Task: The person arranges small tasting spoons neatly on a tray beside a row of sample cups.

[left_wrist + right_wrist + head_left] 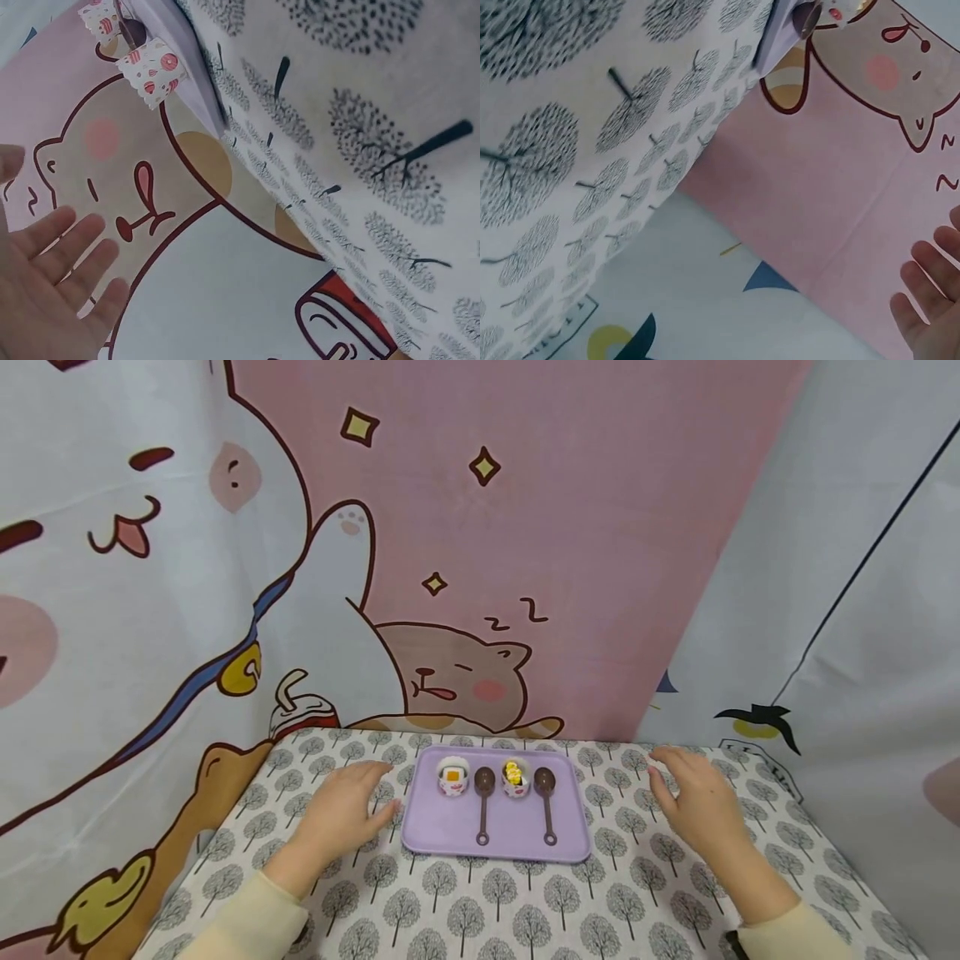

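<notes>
A lilac tray [442, 835] lies on the table, holding two small patterned paper cups and two brown spoons. The left cup [452, 787] has a white filling with an orange square on top; the right cup [515, 789] is topped with yellow and white. To the right of each cup lies a spoon, the left spoon [483, 810] and the right spoon [547, 810], handles toward me. My left hand [345, 806] is just left of the tray, fingers relaxed and holding nothing. Farther out on the right, my right hand [697, 797] is likewise relaxed, with nothing in it.
A white tablecloth [465, 918] printed with grey trees covers the table. Behind it hangs a pink curtain [585, 568] with cartoon cats, and pale fabric [885, 635] hangs on the right side.
</notes>
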Action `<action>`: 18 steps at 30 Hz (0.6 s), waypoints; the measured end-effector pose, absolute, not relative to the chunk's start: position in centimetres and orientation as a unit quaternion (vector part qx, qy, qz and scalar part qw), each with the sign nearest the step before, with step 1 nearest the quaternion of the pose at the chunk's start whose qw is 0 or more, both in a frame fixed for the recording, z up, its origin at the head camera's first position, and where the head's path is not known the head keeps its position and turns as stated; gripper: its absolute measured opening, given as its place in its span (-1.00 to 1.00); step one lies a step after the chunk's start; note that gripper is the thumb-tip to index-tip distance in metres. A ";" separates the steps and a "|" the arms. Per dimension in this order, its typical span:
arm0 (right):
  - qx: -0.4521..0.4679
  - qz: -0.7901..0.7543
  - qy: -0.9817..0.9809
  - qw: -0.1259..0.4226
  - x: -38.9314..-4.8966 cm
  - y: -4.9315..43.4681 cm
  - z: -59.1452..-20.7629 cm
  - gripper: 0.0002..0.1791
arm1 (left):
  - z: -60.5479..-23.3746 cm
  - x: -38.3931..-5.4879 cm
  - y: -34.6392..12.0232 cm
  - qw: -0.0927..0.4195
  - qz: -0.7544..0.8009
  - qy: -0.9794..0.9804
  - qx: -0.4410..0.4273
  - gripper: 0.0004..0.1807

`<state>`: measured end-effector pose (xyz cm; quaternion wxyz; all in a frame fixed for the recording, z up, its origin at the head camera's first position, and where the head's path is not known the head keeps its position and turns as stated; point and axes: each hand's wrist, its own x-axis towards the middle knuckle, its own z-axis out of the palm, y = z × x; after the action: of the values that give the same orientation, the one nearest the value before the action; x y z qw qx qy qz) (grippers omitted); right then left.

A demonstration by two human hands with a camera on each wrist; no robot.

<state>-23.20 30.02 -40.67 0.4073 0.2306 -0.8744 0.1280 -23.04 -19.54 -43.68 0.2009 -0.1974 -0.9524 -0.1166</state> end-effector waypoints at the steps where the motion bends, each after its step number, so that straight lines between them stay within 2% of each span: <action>1: 0.237 0.126 -0.869 0.415 -23.3 30.2 -40.7 -0.66 | -43.6 -23.1 -19.5 0.211 -0.114 -0.950 -0.202 -0.33; 5: 0.236 0.110 -0.869 0.420 -23.4 31.0 -40.7 -0.56 | -43.1 -23.3 -19.7 0.242 -0.104 -0.941 -0.210 -0.29; 9: 0.211 0.084 -0.893 0.388 -23.3 31.6 -40.6 -0.43 | -42.7 -23.7 -20.0 0.273 -0.097 -0.934 -0.208 -0.22; 18: 0.202 0.048 -0.918 0.337 -23.3 32.4 -40.3 -0.19 | -42.6 -24.0 -20.6 0.296 -0.062 -0.933 -0.197 -0.04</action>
<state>-23.28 32.38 -40.33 0.3370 0.2022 -0.9183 0.0476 -24.01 -20.63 -42.60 0.2955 -0.1968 -0.9328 -0.0617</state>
